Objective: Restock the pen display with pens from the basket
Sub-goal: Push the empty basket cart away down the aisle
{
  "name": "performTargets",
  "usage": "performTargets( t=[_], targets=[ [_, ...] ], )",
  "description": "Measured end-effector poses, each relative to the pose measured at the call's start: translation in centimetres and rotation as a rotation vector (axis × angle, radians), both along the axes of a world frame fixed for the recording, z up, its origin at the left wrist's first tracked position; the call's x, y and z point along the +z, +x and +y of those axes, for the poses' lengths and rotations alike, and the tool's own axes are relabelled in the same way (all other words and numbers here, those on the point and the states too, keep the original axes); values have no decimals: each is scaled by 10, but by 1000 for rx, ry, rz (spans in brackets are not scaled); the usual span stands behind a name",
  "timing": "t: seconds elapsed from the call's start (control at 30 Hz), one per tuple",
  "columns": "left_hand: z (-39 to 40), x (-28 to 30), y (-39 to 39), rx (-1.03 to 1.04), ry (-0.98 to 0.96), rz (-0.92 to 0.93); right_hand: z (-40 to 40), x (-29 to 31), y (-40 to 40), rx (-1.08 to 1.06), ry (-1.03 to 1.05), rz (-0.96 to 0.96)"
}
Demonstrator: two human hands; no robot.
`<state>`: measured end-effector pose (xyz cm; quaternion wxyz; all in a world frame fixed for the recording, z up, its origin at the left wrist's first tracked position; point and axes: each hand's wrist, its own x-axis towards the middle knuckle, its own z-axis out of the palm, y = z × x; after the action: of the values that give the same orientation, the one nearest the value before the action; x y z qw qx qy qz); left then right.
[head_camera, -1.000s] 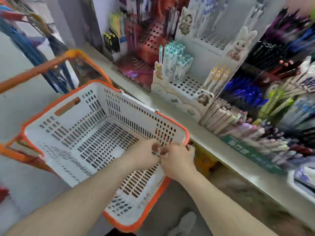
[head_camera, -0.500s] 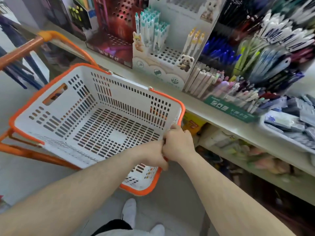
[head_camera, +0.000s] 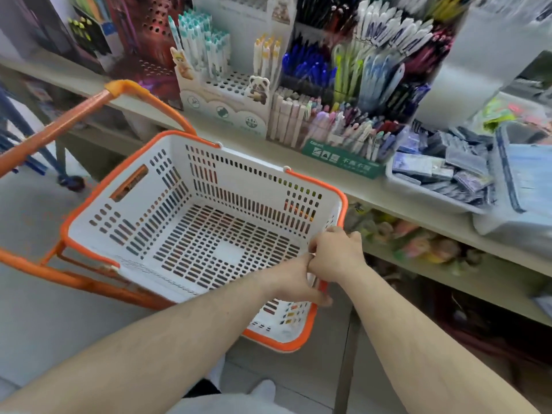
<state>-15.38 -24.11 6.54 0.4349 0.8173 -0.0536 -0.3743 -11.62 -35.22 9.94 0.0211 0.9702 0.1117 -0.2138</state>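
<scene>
Both hands (head_camera: 321, 264) grip the basket (head_camera: 191, 234) rim, its long axis running away leftward.

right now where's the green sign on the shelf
In the head view the green sign sits right of centre on the shelf edge, below the pastel pens, left of the grey tray.

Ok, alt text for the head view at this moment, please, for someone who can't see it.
Both hands, left and right, meet at the near right corner of a white, orange-rimmed basket whose visible floor shows no pens. Behind it a shelf carries a pen display with many open holes, beside packed pen racks.
</scene>
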Motion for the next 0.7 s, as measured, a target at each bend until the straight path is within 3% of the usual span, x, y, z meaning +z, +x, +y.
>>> performTargets(
  t=[0.2,0.37,0.57,0.7],
  targets=[
    [-17,34,0,35,-32,-113,-24,7,-4,-257,85,-68],
    [20,71,6,37,53,-269,14,23,-5,-395,434,-73],
    [115,91,25,16,340,-431,95,33,-7,-398,774,39],
    [174,98,44,-76,543,-570,157,34,-3,-540,935,188]
  ],
)
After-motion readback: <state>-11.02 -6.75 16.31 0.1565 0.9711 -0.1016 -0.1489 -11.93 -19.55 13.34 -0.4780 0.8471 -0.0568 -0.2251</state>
